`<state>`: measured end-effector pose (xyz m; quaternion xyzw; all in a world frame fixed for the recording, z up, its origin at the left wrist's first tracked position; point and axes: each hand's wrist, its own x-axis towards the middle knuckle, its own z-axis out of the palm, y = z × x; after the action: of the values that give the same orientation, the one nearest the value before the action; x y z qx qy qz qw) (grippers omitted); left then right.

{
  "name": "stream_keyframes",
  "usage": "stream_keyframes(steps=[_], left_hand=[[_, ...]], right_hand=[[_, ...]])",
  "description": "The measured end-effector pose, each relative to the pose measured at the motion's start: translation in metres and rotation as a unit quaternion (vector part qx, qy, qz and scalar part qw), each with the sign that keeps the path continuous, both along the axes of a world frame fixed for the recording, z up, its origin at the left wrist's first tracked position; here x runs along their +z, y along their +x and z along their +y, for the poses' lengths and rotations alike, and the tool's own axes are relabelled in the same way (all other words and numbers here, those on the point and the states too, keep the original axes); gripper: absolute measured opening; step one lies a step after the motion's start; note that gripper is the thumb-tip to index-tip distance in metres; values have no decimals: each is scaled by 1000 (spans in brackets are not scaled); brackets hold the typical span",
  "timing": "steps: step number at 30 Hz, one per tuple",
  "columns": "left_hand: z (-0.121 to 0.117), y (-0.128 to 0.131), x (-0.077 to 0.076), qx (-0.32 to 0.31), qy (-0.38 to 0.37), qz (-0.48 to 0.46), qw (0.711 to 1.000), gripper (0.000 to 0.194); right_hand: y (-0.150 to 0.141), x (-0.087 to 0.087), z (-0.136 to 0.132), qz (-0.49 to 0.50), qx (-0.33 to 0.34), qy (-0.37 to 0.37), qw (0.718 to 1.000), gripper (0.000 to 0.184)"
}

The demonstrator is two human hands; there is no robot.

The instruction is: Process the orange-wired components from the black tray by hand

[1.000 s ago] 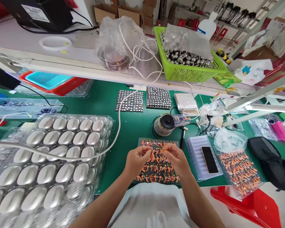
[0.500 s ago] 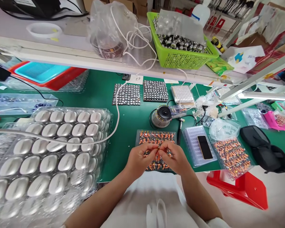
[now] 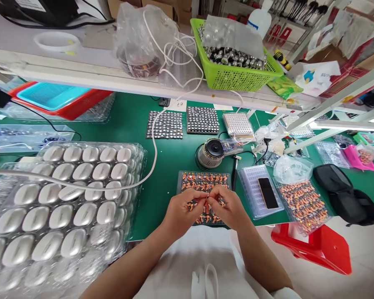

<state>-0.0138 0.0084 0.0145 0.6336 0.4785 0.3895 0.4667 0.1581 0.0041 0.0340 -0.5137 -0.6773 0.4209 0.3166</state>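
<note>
Fingertips of my left hand [image 3: 186,209] and my right hand [image 3: 227,207] meet in a pinch above a tray [image 3: 180,177] of small orange parts. Between them is a small orange part [image 3: 207,200], mostly covered by the fingers, so its exact kind cannot be made out. Both hands are closed on it. Rows of similar orange pieces [image 3: 202,177] lie in the tray under and around my hands. Just right of the tray is a tool with a black handle [image 3: 234,176]. Behind the tray stands a round grey device with a black top [image 3: 211,153].
Stacked clear trays of silvery oval cases [image 3: 62,216] fill the left side, crossed by a white cable [image 3: 152,166]. To the right lie a phone [image 3: 268,193] on plastic trays, another orange-part tray [image 3: 303,205] and a black case [image 3: 345,193]. A shelf holds a green basket [image 3: 243,79].
The view has shifted very slightly. Both hands keep their pinch over the tray, with only small finger movement.
</note>
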Motion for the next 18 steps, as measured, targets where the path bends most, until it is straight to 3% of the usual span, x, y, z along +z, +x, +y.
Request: stream_keyframes(steps=[18], left_hand=[[2, -1, -3, -15, 27, -6, 999, 13]], right_hand=[[1, -8, 4, 25, 4, -42, 999, 14]])
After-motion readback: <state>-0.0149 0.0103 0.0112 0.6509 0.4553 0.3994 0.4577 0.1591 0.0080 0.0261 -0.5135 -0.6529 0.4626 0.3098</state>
